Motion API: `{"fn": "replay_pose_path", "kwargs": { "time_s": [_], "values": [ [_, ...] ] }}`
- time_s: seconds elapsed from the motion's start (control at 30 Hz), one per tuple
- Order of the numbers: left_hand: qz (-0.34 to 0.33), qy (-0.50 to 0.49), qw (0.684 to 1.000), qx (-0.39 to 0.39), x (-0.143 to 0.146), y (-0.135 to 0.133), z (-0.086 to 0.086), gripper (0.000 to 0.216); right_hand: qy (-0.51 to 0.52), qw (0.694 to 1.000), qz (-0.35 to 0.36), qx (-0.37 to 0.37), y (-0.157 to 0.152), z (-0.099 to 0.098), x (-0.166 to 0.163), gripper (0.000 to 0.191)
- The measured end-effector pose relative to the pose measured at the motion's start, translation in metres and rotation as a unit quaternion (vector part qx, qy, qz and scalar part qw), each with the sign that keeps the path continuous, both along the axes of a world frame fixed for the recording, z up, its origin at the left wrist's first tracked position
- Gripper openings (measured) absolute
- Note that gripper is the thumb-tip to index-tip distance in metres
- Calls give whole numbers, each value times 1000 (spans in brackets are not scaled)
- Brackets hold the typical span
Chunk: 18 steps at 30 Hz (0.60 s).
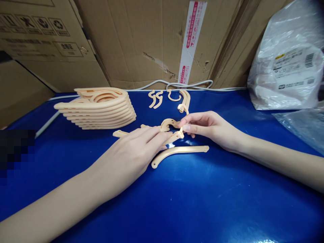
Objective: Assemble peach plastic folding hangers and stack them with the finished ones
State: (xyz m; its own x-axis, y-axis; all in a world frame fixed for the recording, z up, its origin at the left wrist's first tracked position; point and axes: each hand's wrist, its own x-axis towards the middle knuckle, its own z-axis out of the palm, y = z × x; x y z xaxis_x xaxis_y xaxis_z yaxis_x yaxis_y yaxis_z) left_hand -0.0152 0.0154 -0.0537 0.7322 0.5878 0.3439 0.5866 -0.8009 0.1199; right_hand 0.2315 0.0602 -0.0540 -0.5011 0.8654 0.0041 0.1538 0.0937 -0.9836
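Observation:
Beige plastic parts of a folding clothes hanger lie between my hands. My left hand (138, 145) reaches over a hanger arm (174, 136), its fingers closed around it and hiding most of it. At that arm's right end, my right hand (207, 128) pinches something by thumb and forefinger; a small pale tip (181, 131) shows under the thumb. A curved hanger hook (168, 123) lies just beyond the left fingertips, its right end meeting the right fingers. Closer to me, a separate curved hanger arm (179, 153) rests flat on the blue table, untouched.
A tall stack of folded beige hangers (101, 109) stands at back left. Loose hooks (158, 98) and more hanger arms (186, 99) lie behind the hands. Cardboard boxes (144, 40), a white cable (152, 84) and a clear plastic bag (286, 67) border the blue table (202, 206).

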Motion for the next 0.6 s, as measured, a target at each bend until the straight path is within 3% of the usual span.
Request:
{"fn": "replay_pose_path", "kwargs": {
  "time_s": [0.6],
  "values": [
    [6, 58, 995, 84, 0, 1, -3, 35, -71, 994, -19, 85, -3, 1, -1, 35]
  ]
}}
